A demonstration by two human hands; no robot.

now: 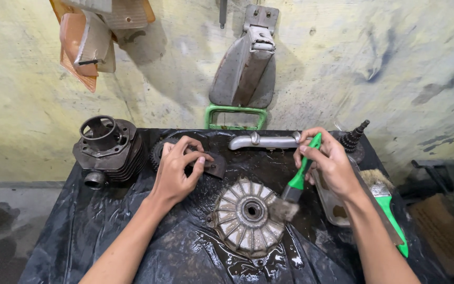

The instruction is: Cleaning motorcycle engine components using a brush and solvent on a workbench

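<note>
While the right hand (329, 163) grips a green-handled brush (296, 184), its bristles touch a finned metal cover (245, 215) lying between both hands on the wet black tabletop (106, 231). The left hand (177, 168) pinches a small dark plate (214, 165). Cover: probably heavy, rigid, oily-slick; best gripped by its rim.

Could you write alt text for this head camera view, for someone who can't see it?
A person's right hand holds a green-handled paintbrush with its bristles on a round finned grey metal cover, on wet black plastic sheeting. The left hand grips a small dark flat metal piece, beside a ribbed dark engine cylinder.
</note>
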